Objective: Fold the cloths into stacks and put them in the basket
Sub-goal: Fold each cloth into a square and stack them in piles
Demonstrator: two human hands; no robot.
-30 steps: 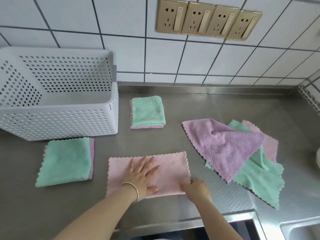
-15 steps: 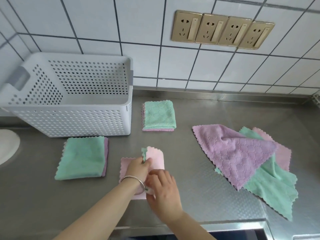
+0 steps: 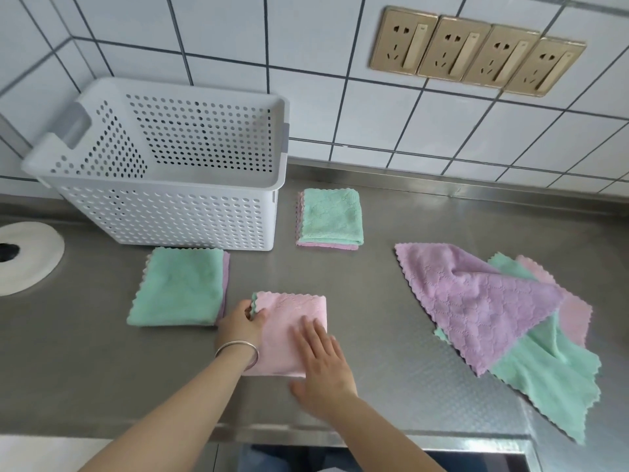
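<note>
A folded pink cloth (image 3: 292, 332) lies flat on the steel worktop (image 3: 391, 352), well in front of the white perforated basket (image 3: 163, 212) and a little to its right. The left hand (image 3: 240, 325) grips the cloth's left edge near the far corner, fingers curled round the scalloped hem where a green layer shows beneath the pink. The right hand (image 3: 323, 366) lies flat on the cloth's near right part, fingers straight and slightly spread, pressing it down. A silver bangle (image 3: 238, 350) sits on the left wrist. Just in front of the basket, left of the pink cloth, rests a folded green-on-purple stack (image 3: 180, 289). Just beside the basket's right wall sits a smaller folded stack (image 3: 330, 218), green on top with pink edges below. Well to the right of the basket, unfolded cloths lie in a loose heap (image 3: 503, 321): purple on top, green and pink under it. The basket stands upright against the tiled wall (image 3: 306, 46), and no cloth shows inside it.
</note>
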